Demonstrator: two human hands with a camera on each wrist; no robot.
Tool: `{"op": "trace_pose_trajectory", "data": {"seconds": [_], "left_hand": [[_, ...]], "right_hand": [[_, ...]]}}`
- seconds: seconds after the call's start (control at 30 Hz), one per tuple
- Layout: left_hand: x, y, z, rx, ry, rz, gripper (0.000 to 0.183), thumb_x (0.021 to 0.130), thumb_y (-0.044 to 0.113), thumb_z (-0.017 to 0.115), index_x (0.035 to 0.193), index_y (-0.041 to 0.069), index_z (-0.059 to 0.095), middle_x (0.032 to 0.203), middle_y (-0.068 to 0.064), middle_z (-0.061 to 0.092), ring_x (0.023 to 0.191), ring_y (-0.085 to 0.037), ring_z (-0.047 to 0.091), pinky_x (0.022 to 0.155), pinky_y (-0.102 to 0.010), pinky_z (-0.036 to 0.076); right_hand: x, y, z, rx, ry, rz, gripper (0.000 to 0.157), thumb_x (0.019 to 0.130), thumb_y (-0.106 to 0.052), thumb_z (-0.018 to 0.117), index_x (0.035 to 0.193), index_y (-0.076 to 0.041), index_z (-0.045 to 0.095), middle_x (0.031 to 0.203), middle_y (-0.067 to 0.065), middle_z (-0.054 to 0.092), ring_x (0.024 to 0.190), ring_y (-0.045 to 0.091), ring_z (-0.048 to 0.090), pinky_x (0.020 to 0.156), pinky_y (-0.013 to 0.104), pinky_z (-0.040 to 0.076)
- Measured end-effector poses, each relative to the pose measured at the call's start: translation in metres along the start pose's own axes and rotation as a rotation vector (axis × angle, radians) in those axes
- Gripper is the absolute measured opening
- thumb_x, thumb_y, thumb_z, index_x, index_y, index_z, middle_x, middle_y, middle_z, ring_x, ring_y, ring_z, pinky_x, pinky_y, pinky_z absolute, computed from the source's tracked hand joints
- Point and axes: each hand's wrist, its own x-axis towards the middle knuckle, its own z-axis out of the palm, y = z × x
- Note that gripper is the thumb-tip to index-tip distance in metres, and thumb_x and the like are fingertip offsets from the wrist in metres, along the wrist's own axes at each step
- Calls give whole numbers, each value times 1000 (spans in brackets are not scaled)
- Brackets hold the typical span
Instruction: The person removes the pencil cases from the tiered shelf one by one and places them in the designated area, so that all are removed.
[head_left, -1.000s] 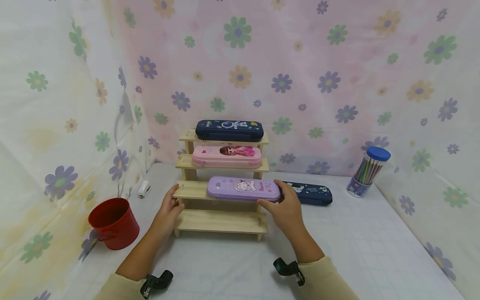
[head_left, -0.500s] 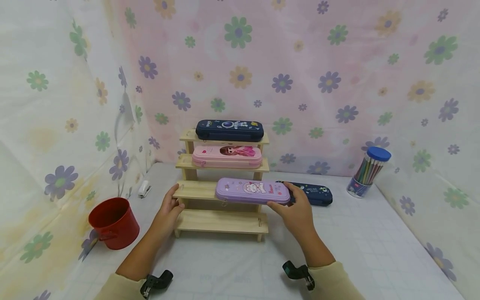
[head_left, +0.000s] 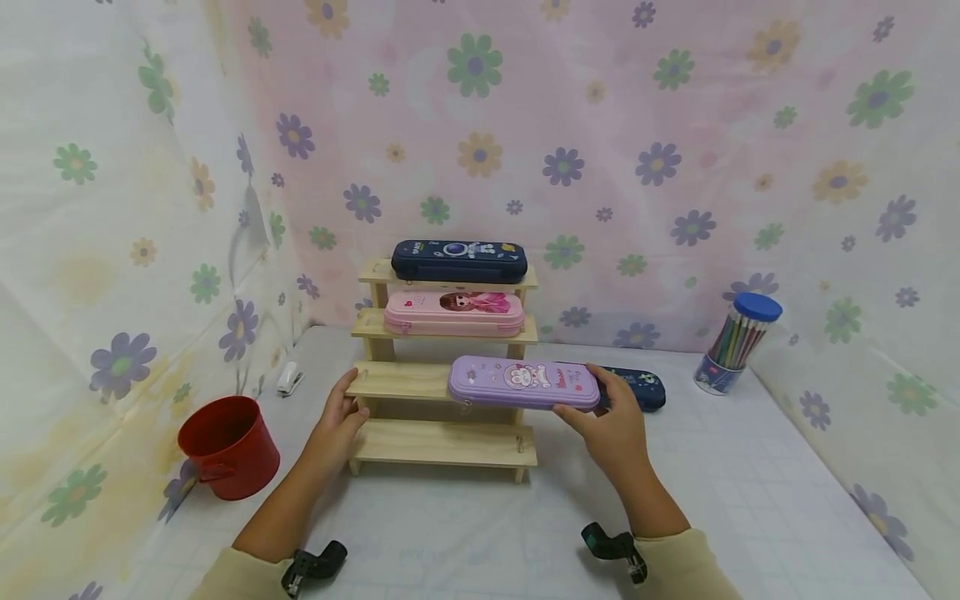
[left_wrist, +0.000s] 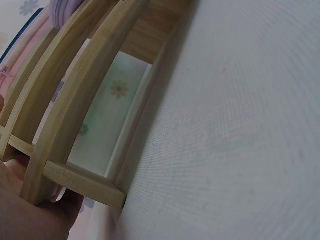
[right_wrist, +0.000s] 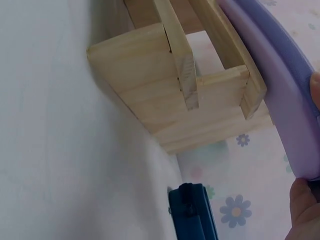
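Note:
A lilac pencil case (head_left: 495, 383) with a cartoon rabbit juts past the right end of a four-step wooden display rack (head_left: 442, 440), over its third step from the top. My right hand (head_left: 615, 429) pinches the case by its right end, thumb in front and fingers behind. In the right wrist view the lilac case (right_wrist: 285, 95) lies along the step's edge. My left hand (head_left: 336, 429) grips the rack's left end; in the left wrist view this hand (left_wrist: 30, 215) wraps the end of the wood. Higher up sit a pink pencil case (head_left: 453, 314) and a navy astronaut case (head_left: 459, 262).
Another navy pencil case (head_left: 647, 388) lies on the table right of the rack, partly hidden by my right hand. A tub of pencils (head_left: 718, 373) with a blue lid stands far right. To the left are a red bucket (head_left: 231, 450) and a small white object (head_left: 288, 379).
My right hand has slid the lilac pencil case to the right along the step, covering more of the navy case behind. The left hand and the rack stay put.

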Motion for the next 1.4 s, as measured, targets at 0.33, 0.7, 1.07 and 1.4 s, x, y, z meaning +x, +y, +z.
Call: {"op": "trace_pose_trajectory", "data": {"seconds": [0.33,0.7,1.07,1.4], "left_hand": [[1,1,1,8,0,-4,70,110,4,37,169,21,3,174,-19,15,161,-34,11,129,-57,9],[3,2,3,-3,6,-9,70,110,2,36,169,21,4,175,-16,13,162,-32,9,129,-56,8],[2,2,3,1,14,-13,71,109,2,37,169,20,3,174,-17,14,161,-32,10,129,-55,9],[0,2,2,14,19,-20,71,110,2,37,169,20,2,174,-18,15,161,-31,12,129,-55,10]], "right_hand": [[-3,21,-17,-27,8,6,89,83,-41,89,156,-12,48,156,10,48,137,29,53,107,43,50],[-5,34,-42,43,10,77,89,87,-40,86,160,-13,43,158,12,45,144,32,48,102,23,49],[-4,46,-65,62,8,146,91,90,-39,83,164,-16,36,164,12,38,149,34,43,100,17,48],[6,68,-82,16,9,170,94,90,-47,80,165,-15,33,166,11,38,154,32,37,110,28,44]]}}
